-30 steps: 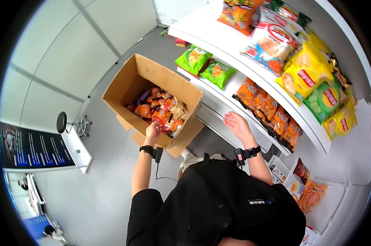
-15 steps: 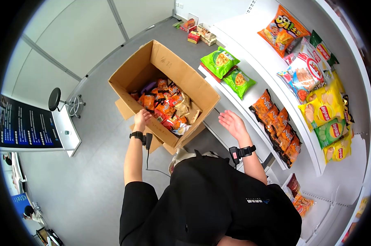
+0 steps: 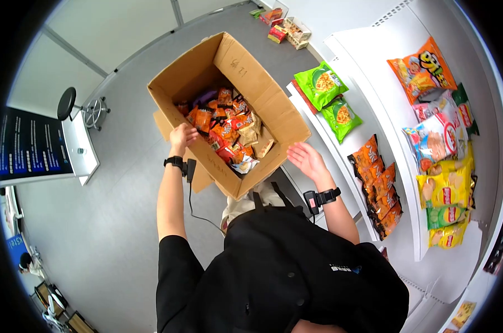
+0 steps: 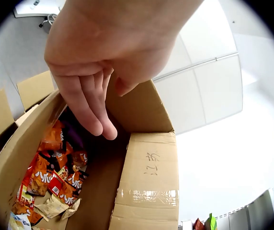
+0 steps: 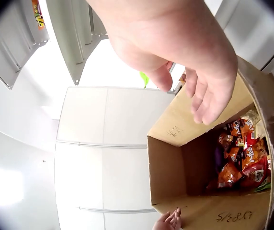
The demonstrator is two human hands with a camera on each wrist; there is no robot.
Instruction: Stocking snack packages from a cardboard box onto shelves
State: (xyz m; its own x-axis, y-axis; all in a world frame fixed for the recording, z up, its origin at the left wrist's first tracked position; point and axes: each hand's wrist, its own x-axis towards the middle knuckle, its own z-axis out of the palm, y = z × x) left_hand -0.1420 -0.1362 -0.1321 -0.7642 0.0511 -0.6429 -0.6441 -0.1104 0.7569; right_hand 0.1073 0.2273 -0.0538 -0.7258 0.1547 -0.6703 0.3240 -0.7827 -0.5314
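A large cardboard box (image 3: 254, 75) stands open in front of me, with small orange, red and tan snack packets (image 3: 226, 130) heaped in its bottom. Among them a purple item (image 3: 205, 98) shows at the far end. My left hand (image 3: 183, 137) is at the box's left rim; its extended fingers reach over the edge in the left wrist view, with nothing between them and the thumb. At the opposite corner, my right hand (image 3: 307, 159) has its palm up and fingers stretched, right beside the box wall. In the right wrist view these fingers overlap the cardboard.
White shelves (image 3: 368, 72) rise on the right. They carry green snack bags (image 3: 322, 86), orange-and-black packets (image 3: 379, 188) and yellow chip bags (image 3: 448, 180). Small cartons (image 3: 296, 30) lie on the floor at the back. A black-seated stool (image 3: 66, 104) stands left, near a white counter (image 3: 84, 147).
My left hand has lifted from beside the packets and shifted left along the rim, its fingers loosening. My right hand has come nearer the box corner. The head view has turned, showing more shelf.
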